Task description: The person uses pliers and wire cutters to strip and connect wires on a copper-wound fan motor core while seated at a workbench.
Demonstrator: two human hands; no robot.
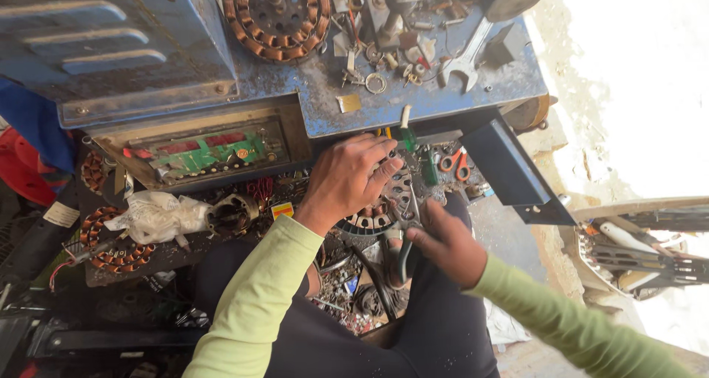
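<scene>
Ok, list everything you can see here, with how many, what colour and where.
Workbench: one, blue, top.
Copper-wound stators: one on the bench, two at the left.
Spanner: one, silver, on the bench at right.
Scissors: one, orange handles, under the bench edge.
Circuit board: one, green, in the open tray.
Plastic bag: one, white, left.
Stator plate: one, grey, centre.
Pliers: one, dark handles, centre.
Left hand: on the stator plate.
Right hand: grips the pliers.
</scene>
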